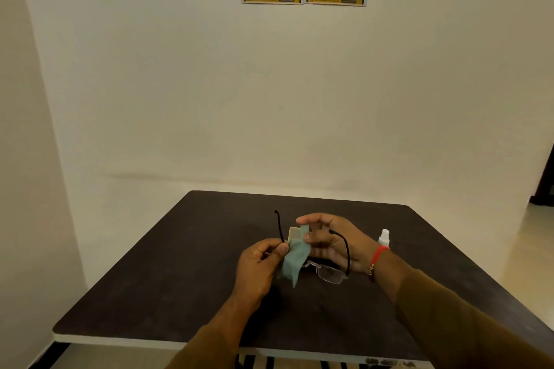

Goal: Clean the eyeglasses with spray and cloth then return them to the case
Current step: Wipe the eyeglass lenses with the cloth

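The eyeglasses are hanging above the middle of the dark table, temples pointing far. A green cloth is draping over their left end, where the left hand is pinching cloth and temple together. The right hand is pinching the cloth's top, other fingers loosely spread. A spray bottle is standing just right.

Left hand pinched closed, right hand loosely curled, forearms converging.
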